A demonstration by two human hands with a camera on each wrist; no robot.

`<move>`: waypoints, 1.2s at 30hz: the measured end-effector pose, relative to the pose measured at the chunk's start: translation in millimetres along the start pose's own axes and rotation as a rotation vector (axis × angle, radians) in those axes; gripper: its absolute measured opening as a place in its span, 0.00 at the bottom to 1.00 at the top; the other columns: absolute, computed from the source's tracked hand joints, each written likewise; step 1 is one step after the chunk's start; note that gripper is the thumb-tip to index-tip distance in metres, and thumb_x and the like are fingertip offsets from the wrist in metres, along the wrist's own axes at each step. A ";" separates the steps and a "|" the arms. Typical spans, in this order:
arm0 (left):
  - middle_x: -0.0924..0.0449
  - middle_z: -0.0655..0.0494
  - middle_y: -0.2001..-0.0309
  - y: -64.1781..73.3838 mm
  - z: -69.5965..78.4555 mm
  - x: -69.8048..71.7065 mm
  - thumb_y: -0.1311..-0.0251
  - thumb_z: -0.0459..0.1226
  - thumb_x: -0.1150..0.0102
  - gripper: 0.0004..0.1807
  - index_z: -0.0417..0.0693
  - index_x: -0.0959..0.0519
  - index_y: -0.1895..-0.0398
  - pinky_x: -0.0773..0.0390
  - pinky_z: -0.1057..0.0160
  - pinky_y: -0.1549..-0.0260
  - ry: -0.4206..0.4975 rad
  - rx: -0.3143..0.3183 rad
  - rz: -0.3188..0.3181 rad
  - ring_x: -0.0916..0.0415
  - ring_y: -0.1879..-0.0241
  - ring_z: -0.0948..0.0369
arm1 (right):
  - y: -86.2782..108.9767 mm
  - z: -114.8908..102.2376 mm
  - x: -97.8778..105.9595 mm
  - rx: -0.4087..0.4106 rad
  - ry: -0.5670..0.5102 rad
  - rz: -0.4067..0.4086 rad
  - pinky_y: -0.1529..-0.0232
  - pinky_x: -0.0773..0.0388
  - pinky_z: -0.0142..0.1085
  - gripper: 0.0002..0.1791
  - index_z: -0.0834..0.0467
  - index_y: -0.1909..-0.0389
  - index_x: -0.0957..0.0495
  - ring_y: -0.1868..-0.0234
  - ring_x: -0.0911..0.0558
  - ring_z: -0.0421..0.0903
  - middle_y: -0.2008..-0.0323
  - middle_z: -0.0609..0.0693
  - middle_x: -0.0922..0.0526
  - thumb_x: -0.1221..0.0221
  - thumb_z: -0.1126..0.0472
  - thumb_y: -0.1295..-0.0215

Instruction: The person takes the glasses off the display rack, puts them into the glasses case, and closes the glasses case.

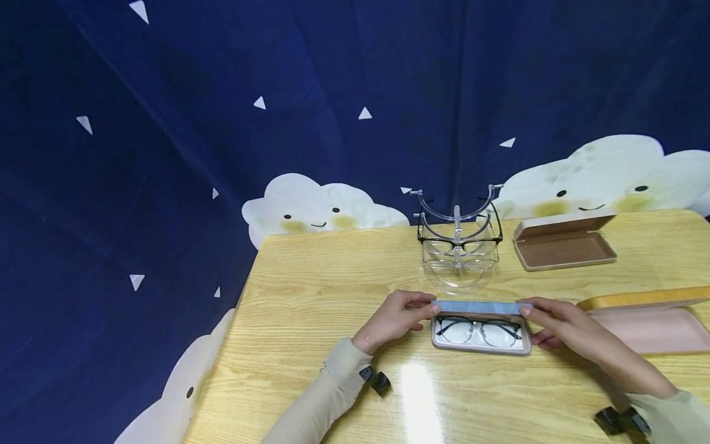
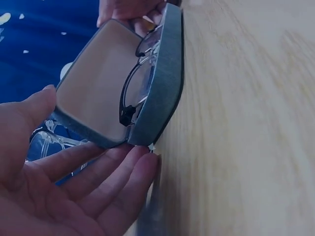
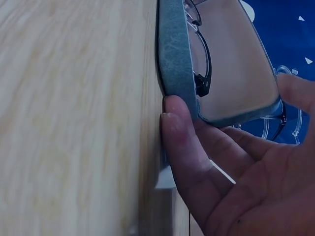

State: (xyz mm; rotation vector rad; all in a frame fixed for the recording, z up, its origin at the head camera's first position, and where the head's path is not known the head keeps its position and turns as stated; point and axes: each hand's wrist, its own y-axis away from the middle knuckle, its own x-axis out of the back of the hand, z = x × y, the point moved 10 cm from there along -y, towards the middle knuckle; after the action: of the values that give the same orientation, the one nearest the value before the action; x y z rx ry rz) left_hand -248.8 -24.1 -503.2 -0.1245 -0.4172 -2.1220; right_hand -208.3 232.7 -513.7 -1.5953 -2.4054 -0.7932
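Observation:
A blue glasses case (image 1: pixel 481 308) lies on the table with its lid raised and tilted back. Inside its base is a pair of dark-rimmed glasses (image 1: pixel 481 322), folded, over a white lining. My left hand (image 1: pixel 395 319) holds the case's left end, thumb on the lid's edge and fingers by the base and hinge, as the left wrist view shows. At the opposite end my right hand (image 1: pixel 574 328) holds it the same way. In the right wrist view, its fingertips touch the end wall of the blue-green base (image 3: pixel 176 59).
Behind the case stands a clear display stand (image 1: pixel 457 225) bearing glasses with black frames (image 1: pixel 459 243). An open pale case (image 1: pixel 567 251) with brown lining stands at the back right. Nearer, beside my right forearm, lies an open orange case (image 1: pixel 646 299). A dark blue curtain (image 1: pixel 333 92) hangs behind the table.

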 end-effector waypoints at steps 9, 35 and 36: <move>0.15 0.42 0.41 0.8 0.6 -2.9 0.30 0.42 0.34 0.28 0.34 0.23 0.33 0.11 0.62 0.52 -0.009 -0.001 -0.056 0.12 0.48 0.59 | 4.9 1.9 -2.1 0.041 -0.040 -0.052 0.57 0.11 0.37 0.37 0.79 0.24 0.49 0.58 0.11 0.44 0.33 0.82 0.31 0.56 0.52 0.15; 0.13 0.52 0.41 8.4 9.7 -6.2 0.57 0.37 0.13 0.38 0.45 0.18 0.38 0.16 0.76 0.49 -0.366 -0.111 -0.037 0.13 0.48 0.68 | 11.6 -3.7 -10.9 0.229 -0.010 -0.070 0.60 0.12 0.32 0.42 0.77 0.29 0.38 0.59 0.12 0.34 0.31 0.87 0.41 0.28 0.65 0.38; 0.13 0.53 0.41 8.4 10.4 -6.2 0.57 0.38 0.13 0.38 0.45 0.18 0.38 0.16 0.76 0.49 -0.372 -0.113 -0.037 0.13 0.48 0.69 | 11.9 -4.4 -10.2 0.232 0.009 -0.056 0.61 0.12 0.31 0.42 0.77 0.29 0.37 0.60 0.13 0.33 0.31 0.87 0.40 0.28 0.65 0.38</move>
State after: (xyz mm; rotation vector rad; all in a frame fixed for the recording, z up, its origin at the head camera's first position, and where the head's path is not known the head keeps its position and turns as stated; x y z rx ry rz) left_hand -239.2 -19.8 -492.9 -0.5868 -0.5181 -2.1601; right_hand -194.2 225.7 -509.9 -1.4389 -2.4408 -0.5063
